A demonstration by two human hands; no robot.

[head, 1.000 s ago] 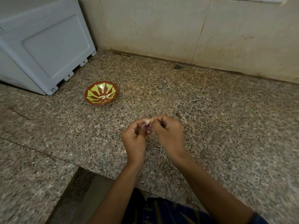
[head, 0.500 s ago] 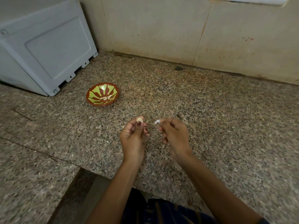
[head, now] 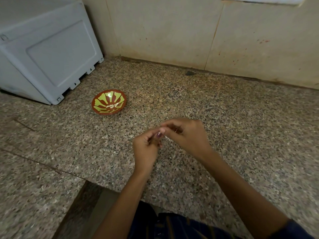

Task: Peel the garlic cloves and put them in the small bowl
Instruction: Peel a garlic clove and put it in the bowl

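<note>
A small red bowl with a yellow-green pattern sits on the speckled granite counter, with a few pale peeled cloves inside. Nearer to me, both hands meet above the counter. My left hand pinches a small pale garlic clove between thumb and fingers. My right hand has its fingertips curled onto the same clove from the right. The clove is mostly hidden by the fingers and blurred.
A grey plastic appliance stands at the back left, close behind the bowl. A tiled wall closes the back of the counter. The counter's front edge steps back near my body.
Half a second ago the hands were apart, the left holding the clove and the right a bit of skin. Now the right hand has come back to the clove.
</note>
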